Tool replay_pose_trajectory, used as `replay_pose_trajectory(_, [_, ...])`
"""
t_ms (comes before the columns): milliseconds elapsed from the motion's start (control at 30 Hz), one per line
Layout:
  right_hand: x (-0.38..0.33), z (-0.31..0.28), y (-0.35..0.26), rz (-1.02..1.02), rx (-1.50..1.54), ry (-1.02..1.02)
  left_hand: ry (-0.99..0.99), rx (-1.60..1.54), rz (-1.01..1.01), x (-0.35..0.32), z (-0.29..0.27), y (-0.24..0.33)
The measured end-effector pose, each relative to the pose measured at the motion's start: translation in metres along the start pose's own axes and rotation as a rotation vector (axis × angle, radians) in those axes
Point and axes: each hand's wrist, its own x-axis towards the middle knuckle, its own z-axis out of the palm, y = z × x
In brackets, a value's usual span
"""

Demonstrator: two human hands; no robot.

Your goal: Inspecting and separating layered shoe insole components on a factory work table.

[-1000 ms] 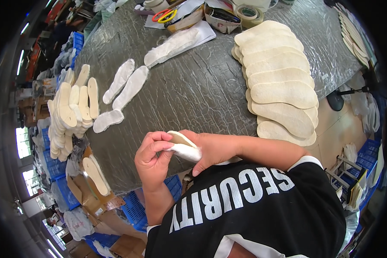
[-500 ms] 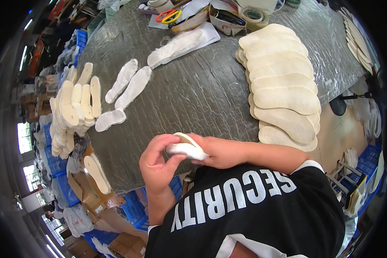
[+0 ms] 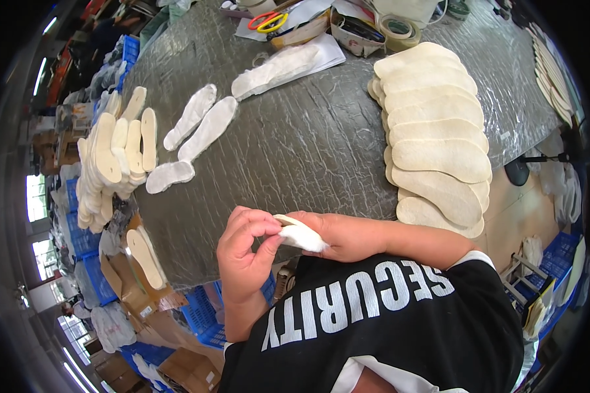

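We hold a small white fabric insole piece (image 3: 300, 234) up close to our chest, just off the near edge of the grey crinkled plastic-covered worktable (image 3: 308, 137). Our right hand (image 3: 347, 236) cups it from the right, fingers closed around its far end, thumb on top. Our left hand (image 3: 246, 252) pinches its near tip between thumb and forefinger, the other fingers curled loosely above. So both hands are grasping the one piece, and it touches nothing else.

What has just changed: a second ago the piece looked broader and lay more across the two hands; now it is bunched narrower and pointed, and our left fingers have slid in to its tip. We judge the hands are working at its edge or layers, perhaps peeling or folding, though the fingers hide the detail.

On the table, well apart from the hands, a fanned stack of cream foam insoles (image 3: 436, 137) runs down the right side. Three flat white fabric insoles (image 3: 200, 128) lie left of the middle, and a heap of cream insoles (image 3: 111, 164) sits at the left edge. Red-and-yellow-handled scissors (image 3: 269, 21) and a roll of tape (image 3: 395, 27) rest at the far end.
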Motion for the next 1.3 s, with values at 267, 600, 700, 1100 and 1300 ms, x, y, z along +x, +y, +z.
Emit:
replay_pose_trajectory(267, [-0.004,-0.003,0.001,-0.091,-0.068,0.001,-0.048,-0.106,-0.012,0.0,0.008,-0.002])
replay_pose_trajectory(600, [-0.005,-0.01,-0.004,-0.228,-0.111,0.048,0.006,-0.215,0.185,0.005,0.012,0.005])
replay_pose_trajectory(700, [-0.002,-0.009,-0.001,-0.304,-0.114,0.124,0.054,0.022,0.361,0.006,0.007,0.008])
replay_pose_trajectory(1100, [-0.002,-0.003,-0.005,-0.059,0.0,0.264,0.084,0.18,0.26,0.005,0.016,0.015])
replay_pose_trajectory(1300, [0.0,0.001,-0.011,-0.049,-0.025,0.29,0.115,-0.043,-0.012,0.001,0.018,0.014])
